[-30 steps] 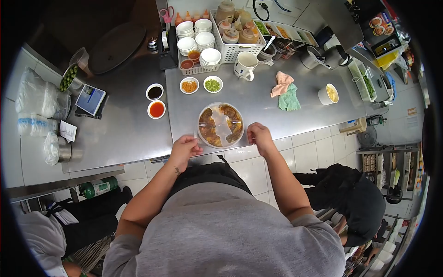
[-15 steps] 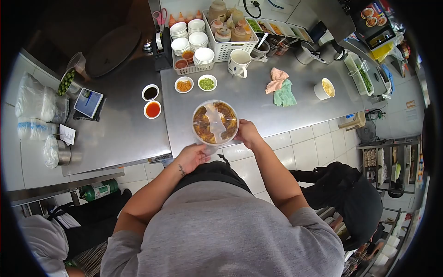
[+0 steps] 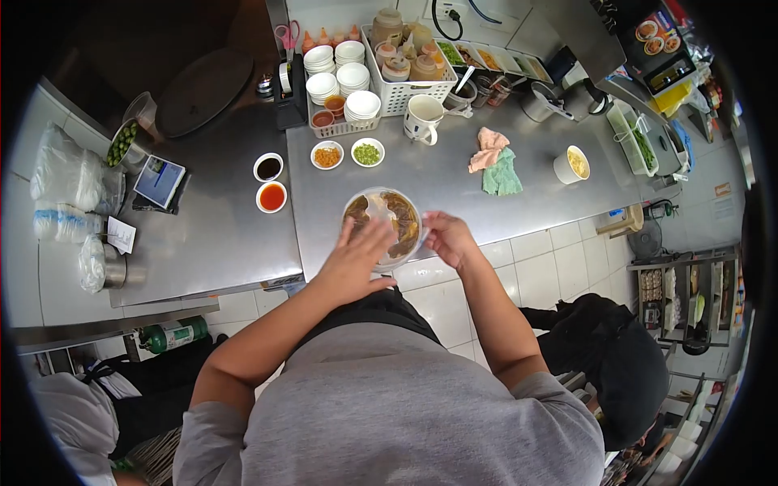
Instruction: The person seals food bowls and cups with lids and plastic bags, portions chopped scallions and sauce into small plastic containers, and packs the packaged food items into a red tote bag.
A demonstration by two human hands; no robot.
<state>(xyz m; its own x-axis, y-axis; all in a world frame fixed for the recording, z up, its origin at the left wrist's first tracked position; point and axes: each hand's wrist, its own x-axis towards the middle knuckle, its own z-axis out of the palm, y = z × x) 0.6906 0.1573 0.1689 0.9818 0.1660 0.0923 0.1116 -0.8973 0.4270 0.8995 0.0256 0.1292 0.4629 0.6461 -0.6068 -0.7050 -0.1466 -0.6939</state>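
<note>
A round, clear plastic takeout bowl of brown food is at the counter's front edge, a pale patch showing in its middle. My left hand lies over its left and front part, fingers spread and slightly blurred, hiding some of the food. At the right rim, my right hand has its fingers curled against the bowl's edge. Beyond the bowl stand a small dish of chopped green onion and one of orange-brown bits.
Left are dishes of dark sauce and red sauce. Behind stand stacked white cups, a basket of bottles and a mug. Cloths and a paper tub lie right. Another person is at right.
My left hand has moved from the bowl's lower rim up over its top, fingers spreading. My right hand stays at the right rim with its fingers shifted. The bowl sits slightly lower in view.
</note>
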